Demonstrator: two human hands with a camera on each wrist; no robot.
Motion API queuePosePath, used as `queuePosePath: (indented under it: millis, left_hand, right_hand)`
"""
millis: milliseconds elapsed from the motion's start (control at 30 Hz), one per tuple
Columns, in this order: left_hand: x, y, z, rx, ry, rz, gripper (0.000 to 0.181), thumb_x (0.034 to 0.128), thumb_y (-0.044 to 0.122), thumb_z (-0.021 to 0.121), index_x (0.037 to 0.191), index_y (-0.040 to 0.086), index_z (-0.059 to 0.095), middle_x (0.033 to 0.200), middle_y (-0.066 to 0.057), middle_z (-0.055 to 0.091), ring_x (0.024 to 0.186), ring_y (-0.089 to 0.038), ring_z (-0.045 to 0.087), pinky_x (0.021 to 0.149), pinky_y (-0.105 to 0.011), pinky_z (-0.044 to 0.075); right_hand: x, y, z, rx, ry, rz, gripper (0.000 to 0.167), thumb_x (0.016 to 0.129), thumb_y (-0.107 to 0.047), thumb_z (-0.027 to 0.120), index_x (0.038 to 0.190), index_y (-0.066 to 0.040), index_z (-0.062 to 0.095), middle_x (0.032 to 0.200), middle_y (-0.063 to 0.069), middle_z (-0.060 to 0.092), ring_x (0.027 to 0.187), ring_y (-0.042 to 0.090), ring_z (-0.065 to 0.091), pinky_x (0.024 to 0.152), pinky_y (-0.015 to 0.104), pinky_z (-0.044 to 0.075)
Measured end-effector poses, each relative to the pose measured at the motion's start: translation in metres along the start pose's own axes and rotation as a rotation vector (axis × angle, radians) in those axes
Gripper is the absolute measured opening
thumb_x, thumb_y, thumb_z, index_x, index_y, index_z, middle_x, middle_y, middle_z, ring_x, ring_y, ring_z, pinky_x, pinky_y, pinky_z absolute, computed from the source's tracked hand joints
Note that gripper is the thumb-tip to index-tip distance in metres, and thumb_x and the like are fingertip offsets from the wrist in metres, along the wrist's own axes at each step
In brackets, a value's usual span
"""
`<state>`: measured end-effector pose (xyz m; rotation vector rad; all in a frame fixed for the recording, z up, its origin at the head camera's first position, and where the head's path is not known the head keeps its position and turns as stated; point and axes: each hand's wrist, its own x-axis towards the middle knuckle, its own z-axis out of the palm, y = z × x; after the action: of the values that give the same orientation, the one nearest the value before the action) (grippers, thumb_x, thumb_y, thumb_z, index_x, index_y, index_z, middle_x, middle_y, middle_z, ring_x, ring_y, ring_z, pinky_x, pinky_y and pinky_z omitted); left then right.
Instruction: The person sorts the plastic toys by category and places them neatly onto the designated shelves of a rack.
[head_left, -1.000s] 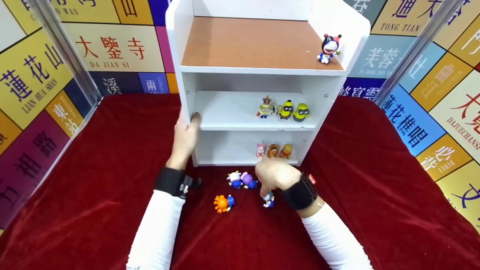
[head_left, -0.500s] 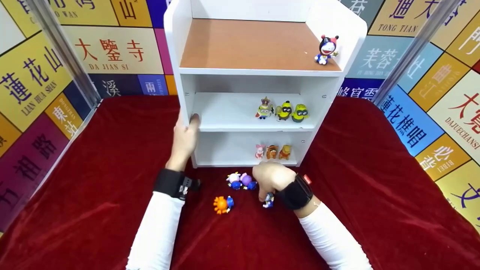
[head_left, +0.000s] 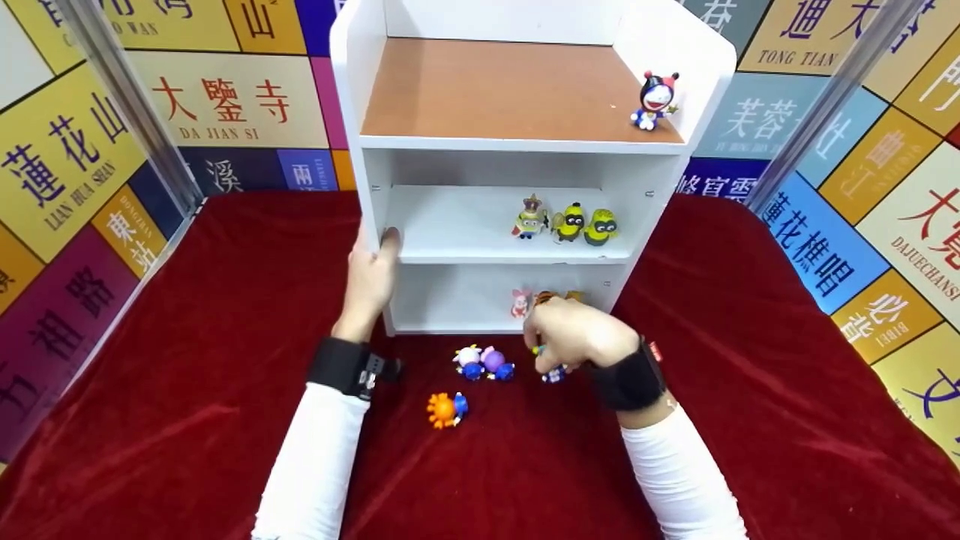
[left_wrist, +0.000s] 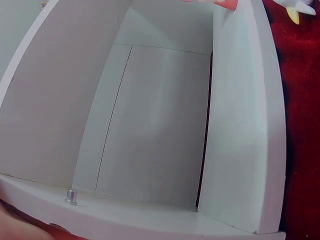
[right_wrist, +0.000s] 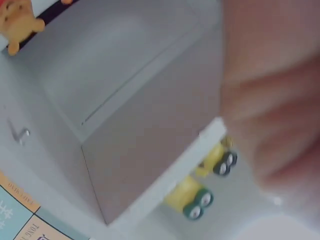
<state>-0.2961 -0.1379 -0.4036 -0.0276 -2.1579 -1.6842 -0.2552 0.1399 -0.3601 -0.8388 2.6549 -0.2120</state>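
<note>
My left hand (head_left: 371, 274) grips the left side panel of a white shelf unit (head_left: 495, 260), its thumb on the front edge. In the left wrist view a bit of that hand shows at the lower left corner. Low in front of the bottom shelf, my right hand (head_left: 581, 334) pinches a small blue-and-white figurine (head_left: 553, 373), partly covered by the fingers. On the red cloth lie a white-headed figurine (head_left: 469, 361), a purple-headed figurine (head_left: 495, 361) and an orange figurine (head_left: 444, 409). The right hand partly hides the tiger figurine (head_left: 546, 298) and bear figurine (head_left: 575, 295) behind it.
A pink pig figurine (head_left: 520, 303) stands on the bottom shelf. Three yellow-green figurines, including a crowned one (head_left: 530, 217), occupy the middle shelf's right side. A figurine with a black-and-red hood (head_left: 654, 101) is on the brown top shelf. Printed panels (head_left: 225, 97) enclose the area.
My right hand has lifted the blue-and-white figurine off the cloth and moved it right and toward the shelf unit. The left hand keeps its hold on the side panel.
</note>
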Motion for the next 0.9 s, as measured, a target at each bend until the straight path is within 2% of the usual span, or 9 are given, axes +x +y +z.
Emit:
queuePosePath:
  millis: [100,167,333,467,633,767,900]
  left_hand:
    - [0.0,0.0,0.0,-0.006,-0.005,-0.003,0.062,0.1014,0.025,0.047,0.159,0.014,0.029,0.157,-0.019,0.042,0.14,-0.032,0.047,0.12,-0.049,0.036]
    - [-0.001,0.0,-0.001,-0.01,-0.011,-0.006,0.062,0.1014,0.025,0.047,0.159,0.015,0.028,0.157,-0.018,0.042,0.139,-0.032,0.048,0.119,-0.052,0.037]
    - [0.0,0.0,-0.001,-0.014,-0.02,-0.012,0.064,0.1016,0.024,0.047,0.16,0.014,0.025,0.159,-0.017,0.039,0.144,-0.031,0.042,0.121,-0.051,0.033]
    - [0.0,0.001,-0.001,-0.019,-0.011,-0.009,0.063,0.1013,0.024,0.048,0.159,0.012,0.028,0.158,-0.016,0.041,0.146,-0.028,0.04,0.123,-0.046,0.031]
    - [0.0,0.001,-0.001,-0.019,-0.015,-0.001,0.062,0.1012,0.024,0.048,0.159,0.011,0.029,0.158,-0.017,0.042,0.146,-0.03,0.04,0.122,-0.048,0.032]
    - [0.0,0.001,-0.001,-0.014,-0.012,-0.003,0.062,0.1012,0.024,0.048,0.159,0.012,0.029,0.157,-0.018,0.042,0.145,-0.032,0.042,0.121,-0.049,0.033]
    - [0.0,0.002,0.002,-0.017,-0.015,-0.005,0.063,0.1015,0.023,0.048,0.16,0.013,0.027,0.158,-0.017,0.041,0.146,-0.031,0.04,0.122,-0.049,0.032]
  right_hand:
    - [-0.003,0.004,-0.004,0.039,0.041,-0.072,0.022,0.075,-0.007,0.075,0.097,-0.007,0.078,0.092,0.011,0.072,0.051,0.008,0.061,0.056,0.022,0.052]
    - [-0.004,0.005,-0.006,0.042,0.069,-0.127,0.023,0.075,-0.006,0.074,0.097,-0.008,0.079,0.092,0.01,0.074,0.054,0.007,0.06,0.059,0.023,0.053]
    - [-0.006,0.007,-0.01,-0.004,0.16,-0.236,0.021,0.072,-0.007,0.074,0.092,-0.011,0.079,0.082,0.001,0.073,0.07,0.012,0.053,0.062,0.024,0.046]
    - [-0.009,0.008,-0.014,0.005,0.19,-0.242,0.024,0.072,-0.007,0.074,0.096,-0.011,0.078,0.083,0.0,0.072,0.07,0.014,0.055,0.062,0.023,0.046]
    - [-0.012,0.007,-0.017,0.027,0.249,-0.258,0.028,0.082,-0.004,0.071,0.11,-0.008,0.076,0.107,0.007,0.074,0.094,0.02,0.067,0.081,0.033,0.055]
    - [-0.019,0.003,-0.021,0.065,0.338,-0.267,0.029,0.09,-0.005,0.068,0.119,-0.005,0.07,0.112,0.01,0.072,0.101,0.024,0.068,0.087,0.04,0.057]
    - [-0.03,-0.001,-0.027,0.086,0.478,-0.239,0.034,0.093,-0.006,0.068,0.125,0.0,0.063,0.114,0.014,0.072,0.099,0.026,0.068,0.09,0.043,0.058]
